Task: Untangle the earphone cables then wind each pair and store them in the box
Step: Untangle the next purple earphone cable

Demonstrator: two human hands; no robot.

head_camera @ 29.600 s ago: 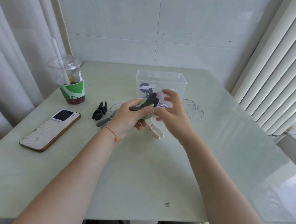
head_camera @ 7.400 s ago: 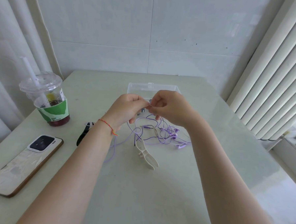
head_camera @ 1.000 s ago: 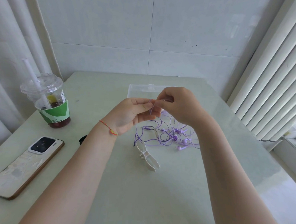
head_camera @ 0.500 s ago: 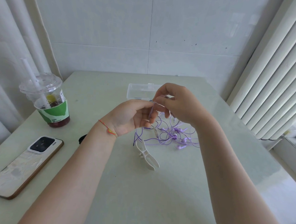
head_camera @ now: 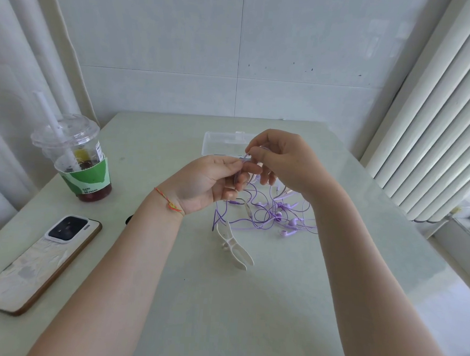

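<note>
Since a moment ago, both hands have lifted slightly. Purple earphone cables [head_camera: 264,214] sprawl just before the box [head_camera: 219,141], one strand pinched between left hand [head_camera: 206,181] and right hand [head_camera: 286,164] (feed loops through slowly, never yanking); a white clip [head_camera: 234,246] lies nearer.

Tangled purple earphone cables [head_camera: 264,214] — loose heap on the worktop, strands lifted — before a clear box [head_camera: 222,144].
</note>
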